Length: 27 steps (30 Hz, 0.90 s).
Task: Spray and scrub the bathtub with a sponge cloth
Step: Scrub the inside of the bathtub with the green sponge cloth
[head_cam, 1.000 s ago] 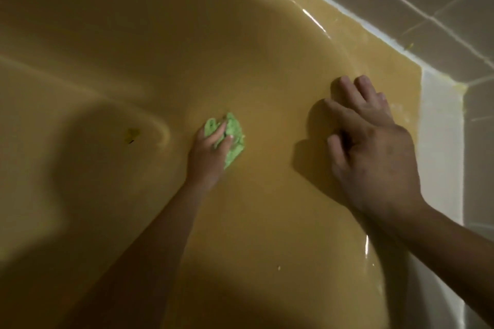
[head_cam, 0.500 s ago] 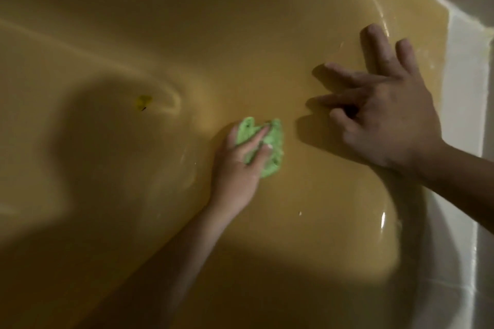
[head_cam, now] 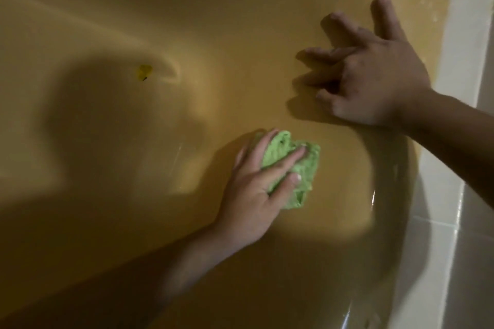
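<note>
1. The left hand (head_cam: 248,195) lay flat on the sponge cloth (head_cam: 310,165). Its fingers (head_cam: 267,141) were nearly straight and spread over the top, with the thumb across the near side, so it was pressing the cloth down rather than closing round it
2. The right hand (head_cam: 374,75) held nothing. Its fingers were splayed and partly bent, and it was planted on the bathtub (head_cam: 133,195) as a brace
3. The green cloth sat crumpled on the tub's sloping inner wall, toward the right-hand edge. It was below the right hand and apart from it
4. The cloth looked light, soft and limp, and probably damp. It folded and bulged up between the fingers, so it would likely bunch or slide out under a sideways stroke
5. The glossy tub surface looked slick, so the cloth would glide easily. The best hold seemed to be a broad palm over the middle, with the fingertips pinning the far edge
6. The left forearm reached in from the near edge, fairly straight, with the wrist low against the wall
7. The right forearm came in over the pale rim (head_cam: 459,88) at the right edge, with the wrist raised above the fingers and seemingly taking body weight
8. A small yellow speck (head_cam: 144,72) lay further left on the tub, well apart from the cloth
</note>
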{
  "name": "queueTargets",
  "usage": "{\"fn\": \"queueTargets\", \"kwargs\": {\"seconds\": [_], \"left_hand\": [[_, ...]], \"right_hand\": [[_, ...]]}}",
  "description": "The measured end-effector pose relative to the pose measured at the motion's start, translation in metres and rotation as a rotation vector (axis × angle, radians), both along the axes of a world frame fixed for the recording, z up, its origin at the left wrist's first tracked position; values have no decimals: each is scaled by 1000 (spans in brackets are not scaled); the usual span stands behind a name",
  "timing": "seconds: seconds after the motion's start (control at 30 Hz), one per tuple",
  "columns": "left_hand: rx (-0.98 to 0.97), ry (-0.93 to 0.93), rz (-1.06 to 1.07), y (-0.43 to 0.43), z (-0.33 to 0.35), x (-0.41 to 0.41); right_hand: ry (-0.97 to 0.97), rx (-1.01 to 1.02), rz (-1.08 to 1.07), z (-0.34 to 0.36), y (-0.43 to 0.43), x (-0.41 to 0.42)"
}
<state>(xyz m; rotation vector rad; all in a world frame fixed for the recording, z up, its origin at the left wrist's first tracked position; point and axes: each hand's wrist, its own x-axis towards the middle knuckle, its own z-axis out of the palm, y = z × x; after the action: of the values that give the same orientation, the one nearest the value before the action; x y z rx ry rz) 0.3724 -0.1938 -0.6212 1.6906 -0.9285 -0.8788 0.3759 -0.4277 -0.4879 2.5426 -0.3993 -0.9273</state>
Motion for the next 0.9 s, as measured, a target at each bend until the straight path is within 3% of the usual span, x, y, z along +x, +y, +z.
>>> {"fn": "queueTargets", "kwargs": {"seconds": [0.1,0.23,0.3,0.4,0.5,0.6,0.73,0.83,0.9], "left_hand": [[326,76,68,0,-60,34],[718,143,-2,19,-109,74],[717,157,-22,27,-106,69],[525,197,-91,49,-66,50],[331,148,-391,91,-6,24],[244,199,-616,121,19,13],[514,286,-495,116,-36,39],[756,250,-407,119,-88,64],[815,232,-401,120,-100,70]], "right_hand": [[127,-77,-30,-7,18,0],[215,-21,-122,-27,75,-18],[224,38,-102,-35,109,-40],[124,124,-57,-33,133,-67],[-34,203,-61,-22,136,-88],[-65,282,-85,-9,152,-103],[-59,367,-69,-6,176,-119],[-69,354,-125,-6,185,-121],[-81,324,-167,-6,192,-123]]}}
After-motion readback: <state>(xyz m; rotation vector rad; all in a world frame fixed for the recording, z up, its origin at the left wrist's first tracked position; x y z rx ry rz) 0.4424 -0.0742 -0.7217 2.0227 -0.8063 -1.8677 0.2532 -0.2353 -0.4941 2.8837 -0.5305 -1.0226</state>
